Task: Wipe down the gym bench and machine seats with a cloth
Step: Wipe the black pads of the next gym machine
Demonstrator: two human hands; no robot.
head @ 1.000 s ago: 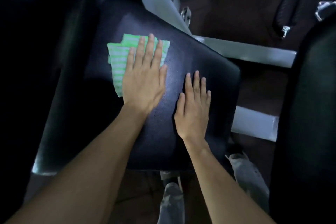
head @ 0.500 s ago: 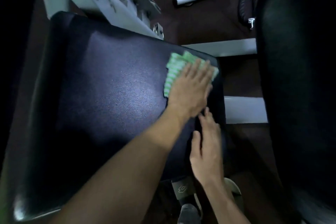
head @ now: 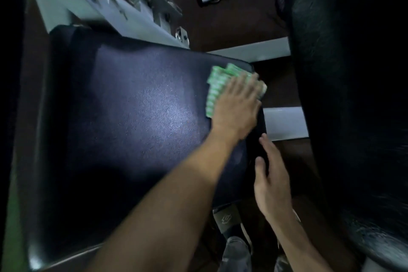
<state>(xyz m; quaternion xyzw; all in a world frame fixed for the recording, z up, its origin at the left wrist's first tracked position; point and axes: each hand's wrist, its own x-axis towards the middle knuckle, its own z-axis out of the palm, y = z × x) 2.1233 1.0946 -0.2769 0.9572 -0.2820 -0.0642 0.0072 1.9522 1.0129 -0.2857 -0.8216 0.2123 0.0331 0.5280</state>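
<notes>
A dark padded bench seat [head: 132,117] fills the middle of the view. A folded green-and-white striped cloth [head: 217,88] lies at the pad's far right corner. My left hand [head: 237,106] presses flat on the cloth with straight fingers, partly blurred by motion. My right hand [head: 270,180] rests with straight fingers against the pad's right side edge, nearer to me.
White metal frame bars [head: 95,4] rise behind the pad, and more white bars [head: 284,120] lie on the dark floor to the right. Another dark padded seat [head: 353,95] stands close at the right. My shoes [head: 229,221] show below the pad's near edge.
My left hand slid the cloth from the pad's middle to its far right corner. My right hand moved off the top of the pad to its right edge. The view shifted.
</notes>
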